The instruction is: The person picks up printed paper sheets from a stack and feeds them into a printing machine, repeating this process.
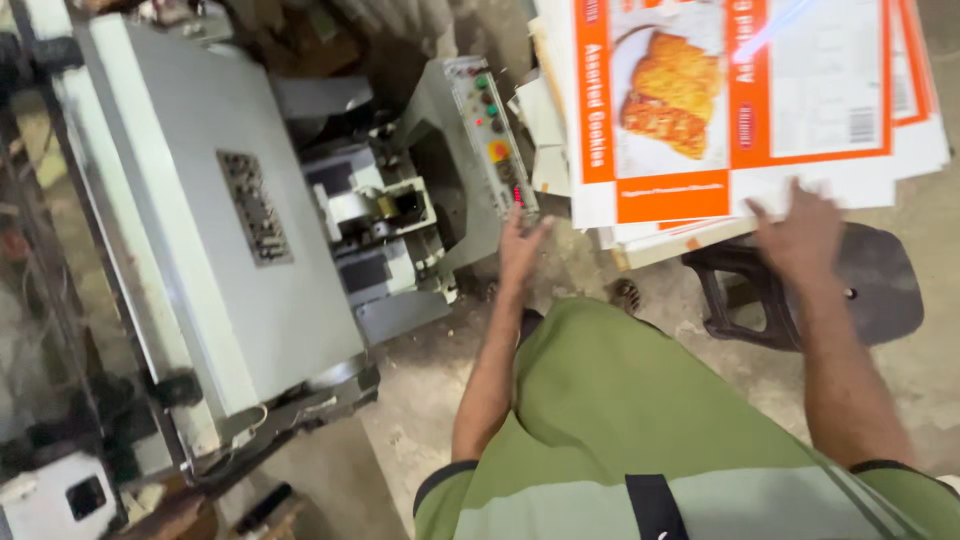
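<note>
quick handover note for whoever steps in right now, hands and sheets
Left hand: open, empty, reaching toward the control panel of the grey machine; contact cannot be told.
Right hand: blurred, fingers spread at the edge of the printed sheets; grip cannot be told.
Sheets lie stacked above a dark stool.
Done: no sheet seen in the machine.
Left: all sheets remain on the stack.

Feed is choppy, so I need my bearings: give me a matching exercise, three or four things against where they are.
Things:
1. left hand
2. right hand
3. dark plastic stool
4. grey machine

Places:
A. on the stack of printed carton sheets
B. under that stack
C. by the button panel
D. left of the picture

Pairs: 1-C, 2-A, 3-B, 4-D
</note>
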